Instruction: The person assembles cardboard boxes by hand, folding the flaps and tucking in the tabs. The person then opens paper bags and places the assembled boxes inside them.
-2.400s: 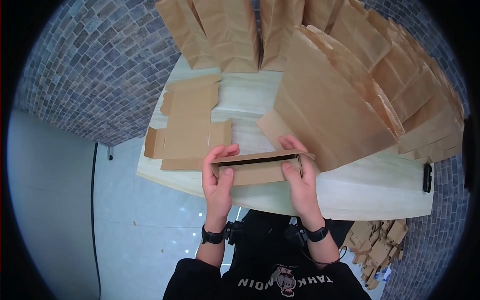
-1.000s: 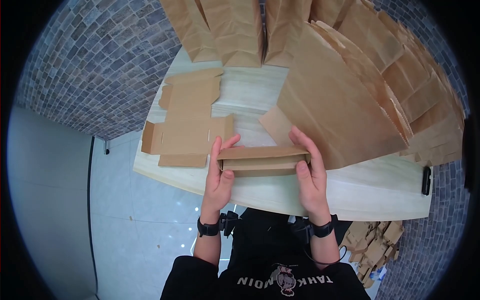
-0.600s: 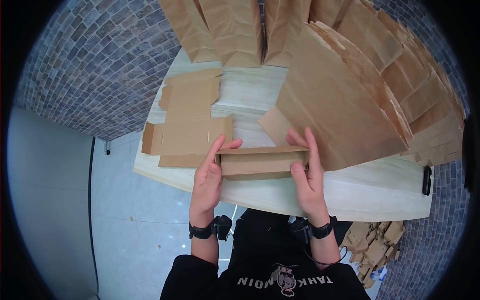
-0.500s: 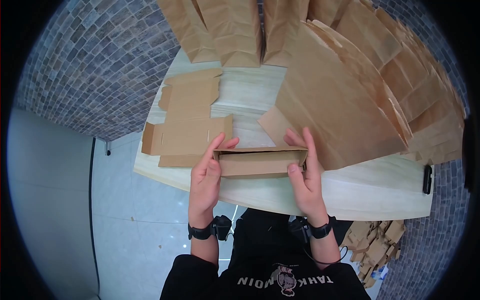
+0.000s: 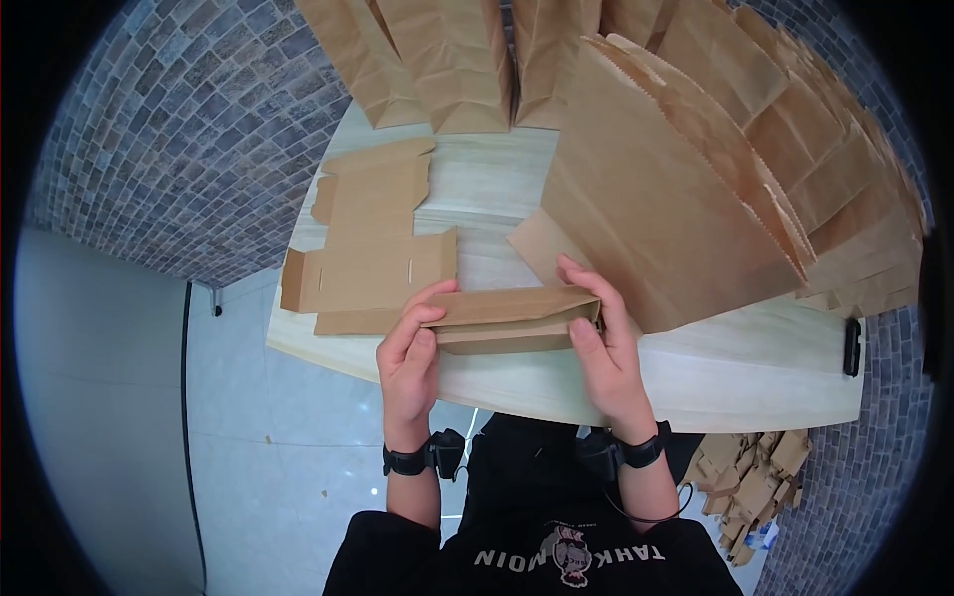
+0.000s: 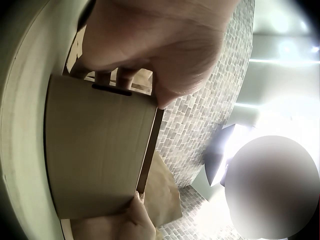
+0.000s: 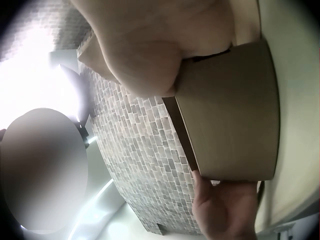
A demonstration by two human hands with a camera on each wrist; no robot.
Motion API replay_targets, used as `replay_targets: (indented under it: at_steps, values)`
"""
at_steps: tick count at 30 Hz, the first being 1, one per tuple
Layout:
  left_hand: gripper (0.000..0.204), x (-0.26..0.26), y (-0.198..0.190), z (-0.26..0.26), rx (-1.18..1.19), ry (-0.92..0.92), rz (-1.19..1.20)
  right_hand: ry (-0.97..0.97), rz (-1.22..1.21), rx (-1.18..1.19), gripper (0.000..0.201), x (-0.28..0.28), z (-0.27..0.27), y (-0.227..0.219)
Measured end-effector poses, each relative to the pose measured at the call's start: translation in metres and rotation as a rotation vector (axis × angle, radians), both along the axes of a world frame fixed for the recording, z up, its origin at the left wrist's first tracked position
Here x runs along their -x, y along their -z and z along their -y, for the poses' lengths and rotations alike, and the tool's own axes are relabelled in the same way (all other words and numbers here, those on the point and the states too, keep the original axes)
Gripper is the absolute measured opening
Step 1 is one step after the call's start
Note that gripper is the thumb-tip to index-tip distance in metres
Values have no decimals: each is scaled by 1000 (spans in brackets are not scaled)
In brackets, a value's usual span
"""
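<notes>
Between my two hands, a small brown cardboard box (image 5: pixel 507 344) is held over the front part of the table. Its upper flap (image 5: pixel 512 306) slants down across the narrow opening that faces me. My left hand (image 5: pixel 408 368) grips the left end, thumb in front and fingers bent at the flap's corner. At the other end my right hand (image 5: pixel 613 358) holds the box with its thumb at the front edge and fingers behind. Both wrist views show a plain broad face of the box (image 6: pixel 97 145) (image 7: pixel 230 115) with a dark slot near one end.
Unfolded cardboard (image 5: pixel 373 266) lies flat on the table (image 5: pixel 487 189) at the left. Tall paper bags (image 5: pixel 462 74) stand along the back; a large paper bag (image 5: pixel 666 199) leans at the right. A black object (image 5: pixel 852 348) sits at the right edge. Cardboard pieces (image 5: pixel 755 487) pile below.
The box's upper flap has come down over much of the opening, most at the left. My left fingers have bent in onto the flap; the right hand keeps its hold.
</notes>
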State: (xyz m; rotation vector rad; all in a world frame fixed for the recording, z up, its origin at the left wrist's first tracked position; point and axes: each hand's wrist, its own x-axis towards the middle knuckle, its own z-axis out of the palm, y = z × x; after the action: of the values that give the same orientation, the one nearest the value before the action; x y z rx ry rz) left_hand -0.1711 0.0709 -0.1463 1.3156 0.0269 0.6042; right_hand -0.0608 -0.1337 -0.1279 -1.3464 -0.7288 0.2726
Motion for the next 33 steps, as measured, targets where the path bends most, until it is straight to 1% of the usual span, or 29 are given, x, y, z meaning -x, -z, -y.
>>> replay_targets:
  at_steps: [5,7,9,13,14,16,18,20,23,25,26,27,28,29,30,31,32,33]
  values:
    - [27,1,4,1,-18,-14,12,-21,-25,-6,44,-3,5,-1]
    - [29,0,3,2,-62,-63,-27,-18,-31,-8,45,-1,4,-3]
    - [30,0,3,2,-67,-71,-30,34,-59,19,48,3,1,-7]
    - [35,0,4,0,-124,-92,-54,64,-60,31,49,5,-1,-4]
    - [35,1,6,-1,-124,-93,-54,57,-34,28,47,3,1,-3]
    - [40,2,13,-3,-234,-140,-35,48,-9,24,45,0,4,0]
    - [41,3,17,-3,-257,-161,-30,-4,6,-2,39,-3,7,4]
    - [41,5,16,-2,-278,-176,-23,-4,-12,-12,37,-3,9,7]
    - [38,8,8,-2,-321,-200,-57,-21,-34,-31,33,0,12,5]
    - [31,11,2,-5,-398,-180,-83,-40,-39,-39,32,-1,14,3]
    - [31,13,0,-7,-398,-181,-81,-36,-58,26,31,-3,17,3]
    - [26,15,-1,-10,-505,-176,-98,-31,-78,92,31,-4,19,2]
    - [22,16,-3,-11,-613,-171,-113,-30,-75,90,31,-3,18,1]
    - [22,16,-2,-10,-615,-171,-109,-50,-101,59,31,-2,18,0]
    - [25,17,0,-9,-555,-139,-120,-72,-129,27,32,-1,17,-1]
    - [31,18,1,-8,-496,-110,-130,-74,-124,21,32,0,16,-2]
    - [31,18,1,-4,-502,-113,-125,-65,-108,39,34,1,15,-2]
    - [36,18,1,1,-401,-106,-177,-54,-91,57,36,2,14,-2]
